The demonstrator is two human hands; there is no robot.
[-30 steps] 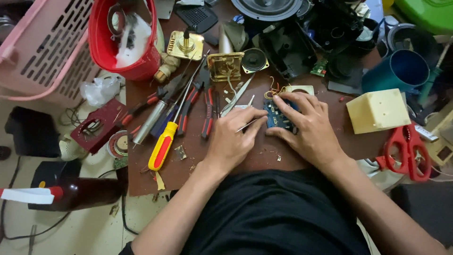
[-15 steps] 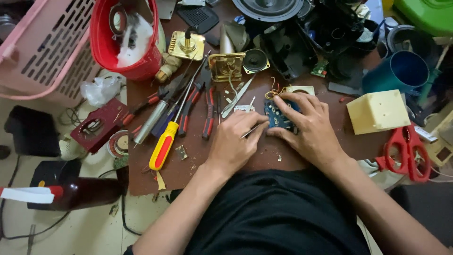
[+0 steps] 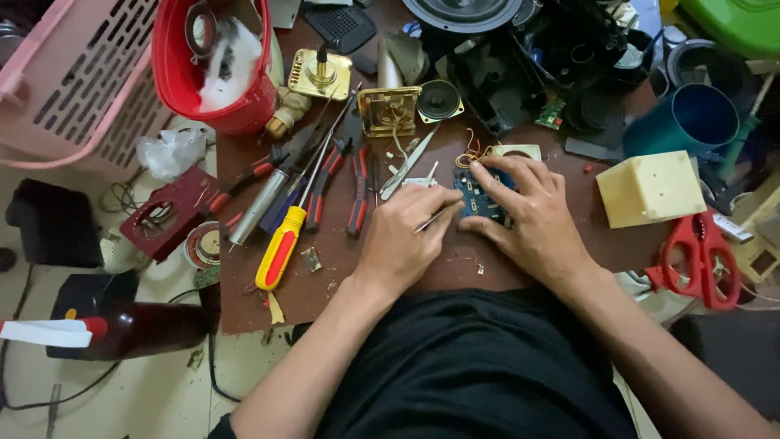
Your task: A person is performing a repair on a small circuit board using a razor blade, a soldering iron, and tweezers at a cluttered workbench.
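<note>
My left hand (image 3: 400, 237) grips a thin metal tool (image 3: 431, 219) whose tip points at the left edge of a small blue circuit board (image 3: 479, 200). The board lies flat on the brown work board (image 3: 341, 276), and my right hand (image 3: 532, 218) presses on it with spread fingers, covering most of it. Thin orange wires (image 3: 473, 151) curl out just beyond the board, next to a small cream frame (image 3: 520, 150).
Left of my hands lie a yellow-handled screwdriver (image 3: 280, 244), red-and-black pliers (image 3: 357, 191) and a metal tube (image 3: 258, 207). At the back stand a red bucket (image 3: 219, 77), a pink basket (image 3: 65, 73) and brass parts (image 3: 388, 110). A cream box (image 3: 650, 189), red scissors (image 3: 699, 252) and a blue cup (image 3: 691, 122) are at the right.
My left hand has shifted slightly, keeping the thin tool against the board's left edge. My right hand stays pressed on the circuit board.
</note>
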